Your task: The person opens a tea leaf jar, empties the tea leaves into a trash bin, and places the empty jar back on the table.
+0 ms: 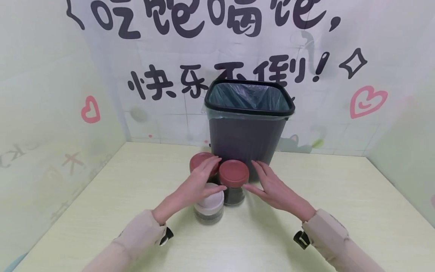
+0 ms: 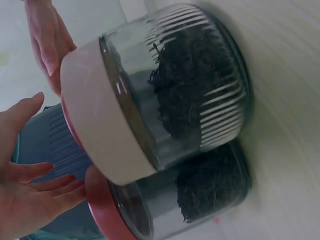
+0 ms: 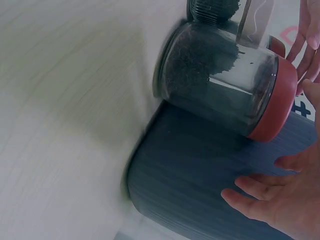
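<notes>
Three glass jars stand close together: one with a red lid [image 1: 233,173] in the middle, a second red-lidded jar [image 1: 198,161] behind to the left, and a pale-lidded jar [image 1: 209,206] in front. Dark, dry shreds like tea leaves fill part of the pale-lidded and a red-lidded jar in the left wrist view. My left hand [image 1: 195,186] hovers over the left jars, fingers extended; whether it touches a lid I cannot tell. To the right of the middle jar, my right hand [image 1: 278,190] is held with fingers spread and relaxed, gripping nothing.
A dark grey waste bin [image 1: 246,138] with a translucent liner stands right behind the jars, near the back wall. The pale wood-look tabletop [image 1: 326,181] extends to both sides. Printed walls [image 1: 163,124] enclose the back and sides.
</notes>
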The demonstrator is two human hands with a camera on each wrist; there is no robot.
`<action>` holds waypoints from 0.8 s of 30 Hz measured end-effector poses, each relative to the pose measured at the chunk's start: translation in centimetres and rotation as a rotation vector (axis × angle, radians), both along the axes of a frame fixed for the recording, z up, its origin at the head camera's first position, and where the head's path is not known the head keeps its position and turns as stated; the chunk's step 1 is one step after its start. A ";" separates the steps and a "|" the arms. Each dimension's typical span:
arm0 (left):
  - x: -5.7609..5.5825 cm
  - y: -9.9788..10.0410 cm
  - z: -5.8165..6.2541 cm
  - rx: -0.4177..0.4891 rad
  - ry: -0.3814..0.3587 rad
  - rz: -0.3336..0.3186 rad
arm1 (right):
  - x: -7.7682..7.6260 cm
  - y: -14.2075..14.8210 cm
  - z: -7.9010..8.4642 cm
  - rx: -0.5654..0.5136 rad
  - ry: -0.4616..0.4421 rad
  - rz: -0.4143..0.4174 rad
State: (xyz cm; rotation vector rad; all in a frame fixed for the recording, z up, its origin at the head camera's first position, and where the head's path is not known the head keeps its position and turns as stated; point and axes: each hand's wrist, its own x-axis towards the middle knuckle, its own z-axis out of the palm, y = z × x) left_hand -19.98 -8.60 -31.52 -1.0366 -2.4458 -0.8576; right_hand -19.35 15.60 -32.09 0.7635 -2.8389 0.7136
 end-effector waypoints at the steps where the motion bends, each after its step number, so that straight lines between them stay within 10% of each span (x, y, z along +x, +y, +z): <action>1: 0.0 0.2 -0.1 -0.007 -0.011 0.001 | -0.1 -0.1 0.0 0.000 -0.004 0.002; 12: -0.7 2.0 0.1 -0.132 -0.119 0.081 | -1.5 -2.3 -0.6 -0.105 -0.017 0.009; 24: -1.6 3.0 -0.4 -0.291 0.003 0.102 | -2.0 -3.6 -1.8 -0.179 0.077 -0.031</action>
